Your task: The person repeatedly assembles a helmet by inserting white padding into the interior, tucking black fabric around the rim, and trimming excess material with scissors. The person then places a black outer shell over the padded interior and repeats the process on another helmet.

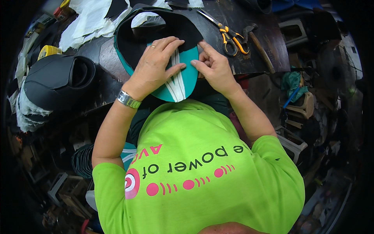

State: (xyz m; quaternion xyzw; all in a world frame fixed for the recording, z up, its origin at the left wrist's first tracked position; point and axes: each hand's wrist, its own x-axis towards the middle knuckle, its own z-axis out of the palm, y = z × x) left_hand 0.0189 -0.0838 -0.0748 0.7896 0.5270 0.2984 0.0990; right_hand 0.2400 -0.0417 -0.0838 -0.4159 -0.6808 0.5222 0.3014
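Note:
A teal piece with white stripes and a black lining, shaped like a shoe upper, overhangs the near edge of the dark table. My left hand lies across it, fingers stretched out over the black inside and thumb on the stripes. At its right edge is my right hand, its thumb on the teal face and its index finger along the black lining. The other right fingers curl in at the edge, partly hidden. The piece's far part curves up into a black loop.
Orange-handled scissors and a hammer lie to the right on the table. Black nested uppers stand at the left, near white cloth scraps and a yellow container. Plastic stools stand to the right.

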